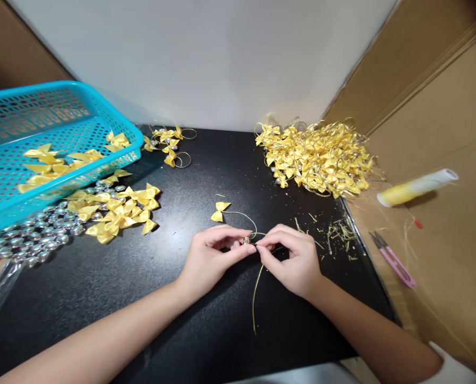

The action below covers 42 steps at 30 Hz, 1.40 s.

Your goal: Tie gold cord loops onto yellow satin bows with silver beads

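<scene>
1. Two bare hands meet at the middle of the black table (206,330): the left hand (209,258) and the right hand (296,261), fingertips almost touching.
2. The left hand pinches a small silver bead (246,240) between thumb and forefinger.
3. The right hand's thumb and forefinger are pressed together on a thin gold cord (256,290) right beside the bead.
4. The cord runs up from the pinch in a curve to a yellow ribbon bow (220,211) lying on the table just beyond the hands; its other end trails down toward the person.
5. To the left lie loose yellow bows (118,210), a spread of silver beads (33,237) and a tilted blue basket (62,133).
6. At the far right sits a heap of finished bows (317,157); pink snips (393,260) lie on the cardboard (441,240).
</scene>
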{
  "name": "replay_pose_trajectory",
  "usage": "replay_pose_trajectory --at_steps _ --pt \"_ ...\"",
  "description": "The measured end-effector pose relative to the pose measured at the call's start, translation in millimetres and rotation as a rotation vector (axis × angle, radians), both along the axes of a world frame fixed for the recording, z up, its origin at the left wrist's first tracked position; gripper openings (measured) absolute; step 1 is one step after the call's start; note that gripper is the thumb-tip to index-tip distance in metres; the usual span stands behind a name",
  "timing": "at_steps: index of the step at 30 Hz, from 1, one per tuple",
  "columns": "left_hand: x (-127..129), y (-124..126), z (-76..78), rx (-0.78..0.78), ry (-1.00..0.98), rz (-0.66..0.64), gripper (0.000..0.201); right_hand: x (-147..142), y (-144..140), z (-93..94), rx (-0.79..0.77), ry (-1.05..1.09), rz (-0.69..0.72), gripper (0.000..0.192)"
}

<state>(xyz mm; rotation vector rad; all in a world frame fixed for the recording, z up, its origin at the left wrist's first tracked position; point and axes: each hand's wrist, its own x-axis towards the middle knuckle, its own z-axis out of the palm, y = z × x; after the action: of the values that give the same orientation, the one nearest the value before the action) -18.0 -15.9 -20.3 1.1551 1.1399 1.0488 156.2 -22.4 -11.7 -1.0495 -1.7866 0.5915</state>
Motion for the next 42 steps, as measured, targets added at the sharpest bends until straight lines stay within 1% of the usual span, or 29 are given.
replay_pose_trajectory --at_steps 5,12,14,18,20,25,29,35,38,42 --pt "-0.1 -1.2 -2.5 0.011 0.002 0.002 0.018 0.8 0.1 -1.0 0.008 -0.002 0.005 0.014" --pt "-0.5 -0.9 1.5 0.083 0.043 0.001 0.015 -0.1 -0.2 1.4 0.031 -0.012 0.012 0.014" --pt "-0.3 -0.8 1.8 0.072 0.035 -0.001 0.015 0.1 -0.7 0.9 0.036 -0.021 0.019 0.014" --pt "-0.1 -1.7 -0.2 0.0 0.009 0.003 0.017 1.0 -0.4 -1.9 0.047 -0.045 0.031 0.014" --pt "-0.6 -2.5 -1.5 0.006 0.015 0.008 0.016 1.2 0.3 -3.2 0.056 -0.053 0.028 0.013" --pt "-1.4 -4.0 -1.4 0.101 0.072 0.021 0.016 0.1 1.1 -3.7 0.044 -0.064 0.026 0.013" --pt "-0.1 -4.0 1.3 0.146 0.09 0.002 0.014 -2.2 0.0 -2.6 0.02 -0.035 0.045 0.013" --pt "-0.5 -4.3 0.6 0.196 0.031 -0.059 0.023 -2.9 -0.9 -6.4 -0.15 0.045 0.014 0.012" --pt "-1.6 -4.2 0.6 0.273 0.028 -0.083 0.027 -3.3 -1.2 -7.1 -0.192 0.089 0.023 0.012" --pt "-2.7 -3.3 3.0 0.408 0.104 -0.112 0.026 -3.9 -1.2 -5.9 -0.212 0.161 0.021 0.011"
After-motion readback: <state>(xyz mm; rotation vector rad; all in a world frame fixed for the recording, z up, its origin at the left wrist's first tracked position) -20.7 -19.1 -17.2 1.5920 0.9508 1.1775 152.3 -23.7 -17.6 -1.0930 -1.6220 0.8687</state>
